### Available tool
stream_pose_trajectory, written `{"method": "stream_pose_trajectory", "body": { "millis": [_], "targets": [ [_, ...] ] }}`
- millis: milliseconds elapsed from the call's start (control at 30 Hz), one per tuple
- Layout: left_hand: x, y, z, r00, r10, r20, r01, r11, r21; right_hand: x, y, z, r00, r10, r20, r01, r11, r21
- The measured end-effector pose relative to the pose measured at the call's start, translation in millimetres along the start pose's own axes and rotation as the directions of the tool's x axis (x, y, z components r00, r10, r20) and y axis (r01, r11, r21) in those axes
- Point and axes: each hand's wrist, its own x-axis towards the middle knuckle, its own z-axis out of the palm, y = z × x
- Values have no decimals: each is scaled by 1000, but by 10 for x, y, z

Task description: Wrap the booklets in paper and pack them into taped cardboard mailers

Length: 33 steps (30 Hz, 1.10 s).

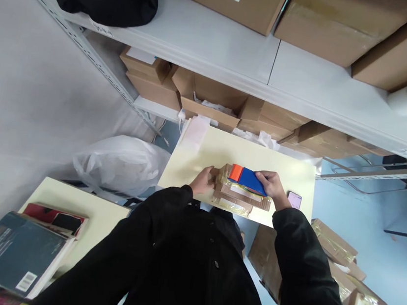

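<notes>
The right hand (270, 184) pinches a blue-and-orange item (250, 179); the left hand (203, 181) grips a taped box (225, 174). Loosened fingers could drop the item.

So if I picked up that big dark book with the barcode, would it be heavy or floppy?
The dark book would probably feel heavy, because its block of pages looks thick. It likely wouldn't flop much, since its cover lies flat with straight edges. It might slide if pushed, as it seems to overlap the red book.
</notes>
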Motion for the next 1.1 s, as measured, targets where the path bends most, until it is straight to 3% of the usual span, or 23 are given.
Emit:
{"method": "stream_pose_trajectory", "body": {
  "millis": [67,167,233,333,533,733,1100],
  "targets": [
    [16,161,-83,975,160,152,-178,978,113,4,2,5,1000,-3,0,3,1000,11],
    [143,386,-52,885,293,361,-398,880,261,-6,1,10,1000,-4,-6,4,1000,-2],
    [245,467,39,847,303,436,-461,827,321,-26,1,10,1000,-7,-7,7,1000,-21],
    [342,476,154,830,269,489,-475,800,368,-61,2,1,1000,-21,5,21,999,-42],
    [350,472,169,849,232,475,-465,756,460,-60,-55,-116,994,-84,70,97,974,-204],
    [336,552,130,880,192,434,-445,651,614,-12,-110,-385,985,-111,134,151,928,-340],
    [318,593,-381,924,110,367,-375,447,812,29,233,-1114,964,-116,237,197,914,-355]
  ]
}}
